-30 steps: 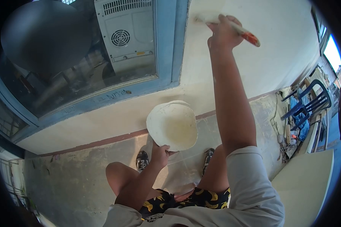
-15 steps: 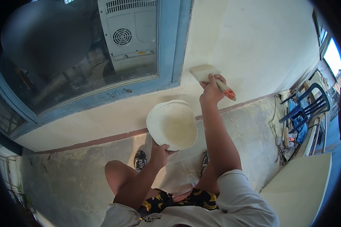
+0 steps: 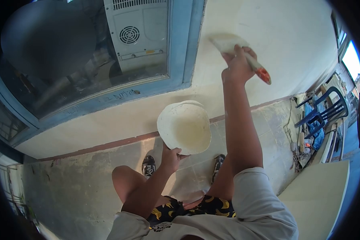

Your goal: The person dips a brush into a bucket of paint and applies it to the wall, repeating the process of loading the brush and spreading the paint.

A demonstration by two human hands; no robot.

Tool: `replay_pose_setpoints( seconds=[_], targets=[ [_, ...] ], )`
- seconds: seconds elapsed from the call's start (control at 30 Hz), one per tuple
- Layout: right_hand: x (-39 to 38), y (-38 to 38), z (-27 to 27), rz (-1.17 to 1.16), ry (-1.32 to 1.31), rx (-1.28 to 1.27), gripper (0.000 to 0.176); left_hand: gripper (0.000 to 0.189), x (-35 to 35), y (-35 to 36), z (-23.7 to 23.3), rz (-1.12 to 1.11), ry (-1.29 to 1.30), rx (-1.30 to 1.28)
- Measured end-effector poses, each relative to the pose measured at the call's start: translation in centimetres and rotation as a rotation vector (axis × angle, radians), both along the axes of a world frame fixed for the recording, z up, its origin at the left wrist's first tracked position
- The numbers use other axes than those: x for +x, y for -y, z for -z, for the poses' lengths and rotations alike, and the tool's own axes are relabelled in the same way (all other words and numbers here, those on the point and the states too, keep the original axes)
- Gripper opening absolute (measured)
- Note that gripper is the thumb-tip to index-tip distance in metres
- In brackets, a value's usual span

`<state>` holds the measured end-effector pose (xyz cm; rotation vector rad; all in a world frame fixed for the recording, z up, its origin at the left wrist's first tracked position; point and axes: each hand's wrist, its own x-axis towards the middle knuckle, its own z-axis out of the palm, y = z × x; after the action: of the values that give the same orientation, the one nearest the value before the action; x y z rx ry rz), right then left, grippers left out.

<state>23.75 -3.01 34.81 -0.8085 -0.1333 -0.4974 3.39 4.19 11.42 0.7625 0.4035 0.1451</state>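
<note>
My left hand [image 3: 171, 158] grips the near rim of a white bowl-shaped tub [image 3: 185, 128], tilted so its inside faces me. A pale coating covers the inside, with a thin layer at the bottom. Up at the cream wall [image 3: 276, 44], my right hand [image 3: 241, 64] is closed around the handle of a wide paintbrush [image 3: 262, 74]. The handle's end is red-orange, and the pale, slightly blurred bristles lie against the wall, pointing up and left.
Left of the brush is a blue window frame [image 3: 180, 60] with glass and a white appliance [image 3: 138, 36] behind it. A dark blue plastic chair [image 3: 326, 108] stands among clutter at the right. Near it is a pale panel [image 3: 320, 196]. Grey paving [image 3: 88, 188] lies below.
My right hand has carried the paintbrush up the wall and a little to the right. The tub in my left hand has shifted slightly up and right.
</note>
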Motion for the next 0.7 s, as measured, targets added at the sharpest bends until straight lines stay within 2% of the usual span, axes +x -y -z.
replay_pose_setpoints(
  seconds=[0.07, 0.13, 0.2, 0.33, 0.47, 0.53, 0.57, 0.6, 0.67, 0.7],
  targets=[
    [-0.8, 0.0, 3.7, -0.057, -0.158, 0.021, 0.024, 0.067, 0.1, -0.1, 0.1, 0.007, 0.026, 0.016],
    [0.3, -1.3, 4.1, -0.059, -0.209, 0.032, 0.023, 0.067, 0.2, -0.1, 0.0, 0.005, 0.03, 0.002],
    [2.2, -2.2, 1.6, -0.049, -0.105, 0.035, 0.021, 0.067, -0.2, -0.1, -0.2, 0.005, 0.015, 0.003],
    [1.4, -2.3, -6.0, -0.061, 0.075, 0.025, 0.022, 0.069, -0.3, -0.1, 0.1, 0.017, 0.014, -0.028],
    [-0.4, -1.2, -8.3, -0.108, 0.264, 0.101, 0.025, 0.069, -0.4, 0.1, 0.4, 0.043, 0.062, -0.036],
    [0.8, -1.8, -6.4, -0.019, 0.222, 0.121, 0.028, 0.069, -0.3, 0.3, -0.1, 0.028, 0.056, -0.033],
    [1.9, -2.4, -3.7, -0.073, 0.133, 0.123, 0.028, 0.069, -0.5, 0.1, -0.1, 0.024, 0.035, -0.031],
    [2.2, -2.6, -1.0, -0.028, 0.135, 0.027, 0.026, 0.069, -0.7, 0.2, 0.0, 0.026, 0.034, -0.031],
    [0.7, -2.6, 2.8, -0.067, 0.007, 0.017, 0.023, 0.067, -0.5, 0.0, 0.1, 0.019, 0.057, 0.011],
    [-0.2, -1.8, 3.7, -0.098, -0.008, -0.021, 0.027, 0.067, -0.7, 0.6, -0.2, 0.017, 0.065, 0.012]
  ],
)
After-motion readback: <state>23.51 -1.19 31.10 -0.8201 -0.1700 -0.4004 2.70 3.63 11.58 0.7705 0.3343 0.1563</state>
